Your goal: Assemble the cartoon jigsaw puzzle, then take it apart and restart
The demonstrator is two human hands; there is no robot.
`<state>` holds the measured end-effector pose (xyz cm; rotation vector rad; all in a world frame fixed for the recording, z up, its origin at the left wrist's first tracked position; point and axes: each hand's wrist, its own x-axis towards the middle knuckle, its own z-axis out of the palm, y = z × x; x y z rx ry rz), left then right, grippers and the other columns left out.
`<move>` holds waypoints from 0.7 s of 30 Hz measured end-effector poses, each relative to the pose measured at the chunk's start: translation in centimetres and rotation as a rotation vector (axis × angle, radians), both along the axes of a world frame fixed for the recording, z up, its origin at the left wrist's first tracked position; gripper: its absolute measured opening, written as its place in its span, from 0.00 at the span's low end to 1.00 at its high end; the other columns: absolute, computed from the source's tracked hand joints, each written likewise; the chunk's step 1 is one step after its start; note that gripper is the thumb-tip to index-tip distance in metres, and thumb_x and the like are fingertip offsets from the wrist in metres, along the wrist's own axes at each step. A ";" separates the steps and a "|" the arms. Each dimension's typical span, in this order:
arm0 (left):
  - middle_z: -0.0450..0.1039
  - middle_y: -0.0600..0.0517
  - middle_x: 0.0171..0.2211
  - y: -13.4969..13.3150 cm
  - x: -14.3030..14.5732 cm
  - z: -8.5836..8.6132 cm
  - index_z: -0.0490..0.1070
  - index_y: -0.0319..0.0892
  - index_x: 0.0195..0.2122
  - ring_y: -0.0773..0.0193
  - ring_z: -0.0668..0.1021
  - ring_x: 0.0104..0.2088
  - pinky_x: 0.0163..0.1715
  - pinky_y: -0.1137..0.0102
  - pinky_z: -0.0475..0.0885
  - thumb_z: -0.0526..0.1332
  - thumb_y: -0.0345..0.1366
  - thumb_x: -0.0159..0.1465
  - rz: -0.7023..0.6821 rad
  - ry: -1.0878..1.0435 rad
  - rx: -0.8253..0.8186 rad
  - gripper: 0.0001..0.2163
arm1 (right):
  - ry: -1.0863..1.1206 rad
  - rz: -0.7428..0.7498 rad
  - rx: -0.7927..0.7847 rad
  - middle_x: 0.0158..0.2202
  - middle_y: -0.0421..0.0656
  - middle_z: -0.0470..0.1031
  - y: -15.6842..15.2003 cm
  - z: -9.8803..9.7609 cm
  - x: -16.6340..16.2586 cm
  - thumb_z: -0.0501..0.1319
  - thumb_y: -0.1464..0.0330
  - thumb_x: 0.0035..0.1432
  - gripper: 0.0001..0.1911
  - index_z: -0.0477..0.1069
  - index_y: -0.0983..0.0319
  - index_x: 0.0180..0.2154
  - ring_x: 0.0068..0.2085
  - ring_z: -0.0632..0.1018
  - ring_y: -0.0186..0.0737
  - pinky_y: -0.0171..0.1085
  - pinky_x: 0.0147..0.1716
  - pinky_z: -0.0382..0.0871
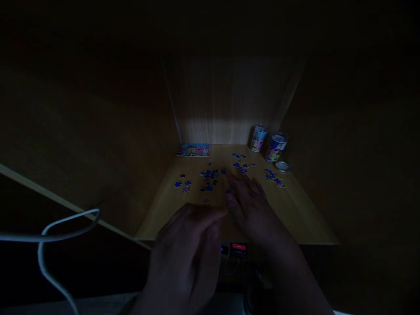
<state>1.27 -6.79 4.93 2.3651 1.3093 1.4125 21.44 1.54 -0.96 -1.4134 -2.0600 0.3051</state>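
Observation:
Dim light covers the shelf, so fine detail at the fingers is hard to see. My right hand (251, 205) reaches over the wooden surface, with a small jigsaw puzzle piece (231, 191) showing between its thumb and forefinger. Closer to me, my left hand (188, 253) hovers near the front edge, fingers curled together; whatever they hold, if anything, is hidden. Mostly blue jigsaw pieces (209, 173) lie in a loose cluster beyond my hands. Another group of pieces (240, 166) sits just past my right fingertips, and a single piece (206, 201) lies beyond my left hand.
More pieces lie at the left (178, 184) and right (274, 177). A cartoon picture card (194, 149) is at the back left. Two printed cans (258, 138) (276, 147) stand back right beside a round lid (282, 166). Wooden walls enclose the surface; a white cable (44, 238) hangs left.

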 end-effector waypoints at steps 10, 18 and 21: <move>0.81 0.46 0.40 6.4 -0.4 -4.5 0.78 0.43 0.41 0.51 0.82 0.43 0.46 0.53 0.77 0.60 0.27 0.74 0.078 0.486 -0.187 0.08 | 0.002 0.025 -0.099 0.76 0.53 0.64 0.4 0.0 0.0 0.48 0.48 0.78 0.33 0.61 0.58 0.73 0.80 0.55 0.57 0.69 0.77 0.43; 0.82 0.44 0.55 7.4 -2.4 -5.2 0.78 0.43 0.57 0.47 0.81 0.55 0.57 0.47 0.76 0.60 0.27 0.75 0.111 0.406 -0.170 0.13 | 0.112 0.278 -0.074 0.64 0.46 0.78 -0.5 1.2 0.8 0.50 0.57 0.81 0.18 0.69 0.52 0.63 0.70 0.73 0.45 0.60 0.75 0.55; 0.79 0.46 0.63 7.7 -2.9 -5.5 0.76 0.45 0.63 0.49 0.79 0.62 0.63 0.47 0.73 0.60 0.20 0.70 -0.014 0.411 -0.186 0.23 | 0.217 0.188 -0.040 0.60 0.48 0.80 -0.6 1.0 0.9 0.50 0.58 0.80 0.16 0.70 0.55 0.60 0.62 0.79 0.46 0.55 0.67 0.69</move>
